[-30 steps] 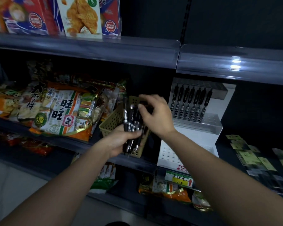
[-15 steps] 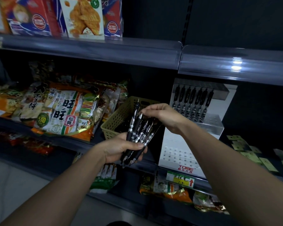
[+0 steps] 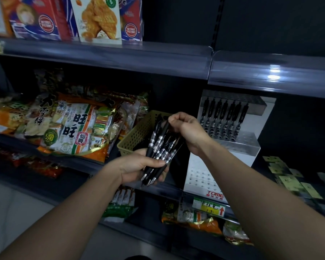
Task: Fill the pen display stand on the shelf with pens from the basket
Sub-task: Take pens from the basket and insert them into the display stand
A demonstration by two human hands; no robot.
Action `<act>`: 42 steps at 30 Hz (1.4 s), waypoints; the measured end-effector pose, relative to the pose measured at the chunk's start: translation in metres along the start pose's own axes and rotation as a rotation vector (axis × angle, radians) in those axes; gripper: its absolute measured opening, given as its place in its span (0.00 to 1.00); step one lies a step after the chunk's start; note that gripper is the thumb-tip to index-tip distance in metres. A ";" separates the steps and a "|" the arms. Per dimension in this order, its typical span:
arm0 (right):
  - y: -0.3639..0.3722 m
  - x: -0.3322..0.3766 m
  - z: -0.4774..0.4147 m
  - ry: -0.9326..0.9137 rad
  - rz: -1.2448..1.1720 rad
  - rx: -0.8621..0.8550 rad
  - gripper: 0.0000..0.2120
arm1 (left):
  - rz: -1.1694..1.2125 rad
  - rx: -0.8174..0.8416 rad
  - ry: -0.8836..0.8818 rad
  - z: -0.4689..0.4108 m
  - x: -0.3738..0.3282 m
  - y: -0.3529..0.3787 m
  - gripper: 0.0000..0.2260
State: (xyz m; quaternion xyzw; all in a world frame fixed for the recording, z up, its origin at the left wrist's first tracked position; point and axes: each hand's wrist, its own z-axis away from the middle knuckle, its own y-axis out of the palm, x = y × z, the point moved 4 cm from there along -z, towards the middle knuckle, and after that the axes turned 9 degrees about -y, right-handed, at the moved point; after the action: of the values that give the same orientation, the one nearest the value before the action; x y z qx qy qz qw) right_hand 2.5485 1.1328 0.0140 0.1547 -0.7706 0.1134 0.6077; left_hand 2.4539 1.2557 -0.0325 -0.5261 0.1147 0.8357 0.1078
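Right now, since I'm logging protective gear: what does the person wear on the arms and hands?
Nothing that shows. The left hand and right hand are bare, without gloves or visible rings. The left forearm and right forearm are bare to the frame's edge: no sleeves, watch or wristband.

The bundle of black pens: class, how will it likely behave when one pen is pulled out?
The pens look stiff and slim, so the one the right hand pinches should probably slide out straight. Their smooth round barrels fan out loosely above the left hand, so neighbours may slip or roll free.
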 end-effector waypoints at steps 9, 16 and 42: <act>-0.013 0.029 -0.006 -0.351 -0.083 -0.484 0.10 | 0.341 -0.160 -0.050 -0.008 0.006 -0.007 0.03; 0.023 0.031 0.036 -1.034 0.847 -0.122 0.09 | 0.767 -0.211 0.080 -0.015 -0.011 -0.010 0.05; -0.064 0.009 0.073 0.150 0.032 -0.163 0.03 | 0.345 -0.470 0.415 -0.041 -0.017 0.082 0.08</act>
State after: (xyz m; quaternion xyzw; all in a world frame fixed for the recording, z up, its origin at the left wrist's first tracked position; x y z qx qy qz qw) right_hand 2.5048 1.0459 0.0042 0.0833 -0.7322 0.0713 0.6722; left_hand 2.4715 1.1644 -0.0276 -0.6680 0.0257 0.7205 -0.1843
